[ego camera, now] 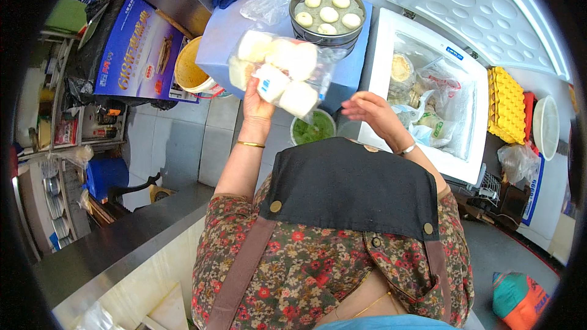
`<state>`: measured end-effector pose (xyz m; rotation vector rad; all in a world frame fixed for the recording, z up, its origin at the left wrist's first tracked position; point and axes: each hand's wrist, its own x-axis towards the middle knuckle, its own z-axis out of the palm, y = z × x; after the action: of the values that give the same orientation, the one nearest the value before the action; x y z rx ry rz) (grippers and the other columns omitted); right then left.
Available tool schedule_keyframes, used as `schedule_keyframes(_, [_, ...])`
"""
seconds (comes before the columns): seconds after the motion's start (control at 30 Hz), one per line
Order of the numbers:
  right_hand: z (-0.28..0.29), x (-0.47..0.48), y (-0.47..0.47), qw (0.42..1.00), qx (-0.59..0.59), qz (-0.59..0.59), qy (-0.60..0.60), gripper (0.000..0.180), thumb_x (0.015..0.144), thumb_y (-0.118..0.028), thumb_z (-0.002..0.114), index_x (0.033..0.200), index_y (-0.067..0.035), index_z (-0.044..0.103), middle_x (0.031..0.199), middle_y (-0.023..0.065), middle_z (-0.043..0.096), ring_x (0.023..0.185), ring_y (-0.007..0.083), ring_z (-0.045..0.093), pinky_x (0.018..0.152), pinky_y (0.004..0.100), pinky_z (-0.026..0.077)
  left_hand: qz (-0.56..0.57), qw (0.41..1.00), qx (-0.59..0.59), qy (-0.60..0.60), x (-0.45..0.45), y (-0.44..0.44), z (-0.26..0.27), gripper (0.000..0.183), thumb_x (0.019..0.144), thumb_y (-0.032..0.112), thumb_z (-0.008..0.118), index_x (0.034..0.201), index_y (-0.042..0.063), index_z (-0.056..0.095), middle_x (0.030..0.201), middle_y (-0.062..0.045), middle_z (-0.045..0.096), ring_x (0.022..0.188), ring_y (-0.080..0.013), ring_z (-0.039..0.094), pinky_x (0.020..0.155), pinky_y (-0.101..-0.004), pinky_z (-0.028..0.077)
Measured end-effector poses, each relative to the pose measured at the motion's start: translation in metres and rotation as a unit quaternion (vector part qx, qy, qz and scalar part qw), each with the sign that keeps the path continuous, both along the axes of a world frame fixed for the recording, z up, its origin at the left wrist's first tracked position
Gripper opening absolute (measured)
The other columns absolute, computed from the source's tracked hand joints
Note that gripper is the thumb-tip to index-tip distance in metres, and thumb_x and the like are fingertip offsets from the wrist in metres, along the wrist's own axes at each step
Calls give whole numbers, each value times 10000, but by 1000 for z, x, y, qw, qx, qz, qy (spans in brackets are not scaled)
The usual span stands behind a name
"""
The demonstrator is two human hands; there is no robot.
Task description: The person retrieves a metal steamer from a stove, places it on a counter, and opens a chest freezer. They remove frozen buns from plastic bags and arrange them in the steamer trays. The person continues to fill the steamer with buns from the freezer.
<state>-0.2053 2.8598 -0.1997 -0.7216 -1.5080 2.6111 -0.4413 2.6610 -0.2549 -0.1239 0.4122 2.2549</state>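
In my left hand (259, 105) is a clear plastic bag (324, 78) of several white steamed buns (298, 96), lifted in front of a blue-covered surface (215, 41). My fingers grip its near left side, and the bag bears a printed label. My right hand (373, 112) holds nothing; its fingers are stretched towards the bag, apart from it, beside the rim of an open chest freezer (467, 165). Frosty plastic bags of food (431, 119) lie inside the freezer. Behind the bag, a round metal steamer (328, 39) carries several pale buns (329, 14) on a mesh liner.
Below the bag stands a tub of green food (314, 129). A yellow-brown bucket (190, 66) is left of the blue surface. The freezer lid (481, 13) stands raised. Yellow egg trays (506, 105) are at the right, and a dark counter edge (128, 233) at lower left.
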Motion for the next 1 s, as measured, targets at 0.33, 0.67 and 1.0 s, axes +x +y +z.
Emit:
schedule_keyframes(0.33, [-43, 138, -11, 960, -77, -254, -89, 163, 960, -172, 498, 976, -33, 581, 955, 122, 665, 853, 215, 658, 773, 311, 531, 123, 977, -172, 39, -153, -31, -78, 381, 896, 227, 566, 1226, 38, 530, 1198, -108, 597, 1094, -277, 571, 952, -460, 458])
schedule_keyframes(0.67, [-23, 204, -59, 910, -56, -386, -145, 145, 943, -174, 518, 985, -45, 568, 946, 113, 661, 833, 185, 651, 741, 285, 514, 18, 929, -366, 53, -218, 43, -114, 396, 891, 324, 584, 1203, 83, 539, 1239, -106, 548, 1158, -317, 494, 962, -515, 412])
schedule_keyframes(1.0, [-44, 225, -23, 925, 6, -322, -204, 165, 954, -192, 509, 977, -46, 583, 914, 72, 659, 799, 132, 634, 707, 247, 495, 101, 737, -582, 329, -139, 44, -121, 258, 875, 247, 599, 985, 14, 590, 929, -90, 559, 864, -187, 498, 800, -365, 451])
